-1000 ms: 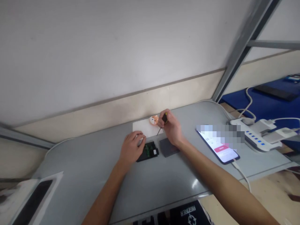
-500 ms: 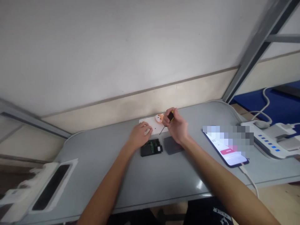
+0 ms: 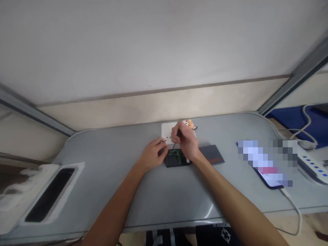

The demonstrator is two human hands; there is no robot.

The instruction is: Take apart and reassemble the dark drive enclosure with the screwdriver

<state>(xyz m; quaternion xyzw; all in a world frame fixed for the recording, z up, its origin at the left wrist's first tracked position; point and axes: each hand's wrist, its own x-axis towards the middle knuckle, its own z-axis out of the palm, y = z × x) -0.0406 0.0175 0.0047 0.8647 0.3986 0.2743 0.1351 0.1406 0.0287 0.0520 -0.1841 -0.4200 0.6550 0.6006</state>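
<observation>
A black case with a green circuit board (image 3: pixel 175 158) lies on the grey table. My right hand (image 3: pixel 186 138) is wrapped round a small black and yellow screwdriver (image 3: pixel 180 132), whose thin shaft points down at the board's upper edge. At the case's left end is my left hand (image 3: pixel 155 153), its fingers bent and close together; what they hold, if anything, is too small to make out. Behind the case, a white sheet (image 3: pixel 166 130) bears several tiny dark screws. A flat dark panel (image 3: pixel 214 155) rests to the right, partly behind my right wrist.
An orange and white animal-face item (image 3: pixel 189 123) sits at the back by the wall. On the right are a lit phone (image 3: pixel 269 174) on a cable and a power strip (image 3: pixel 312 167). A black phone-like slab (image 3: pixel 50 194) lies on the left.
My right hand has brought the screwdriver from above the sheet's edge down to the board. My left hand remains by the case. The whole view has shifted, moving the table items across the picture.
</observation>
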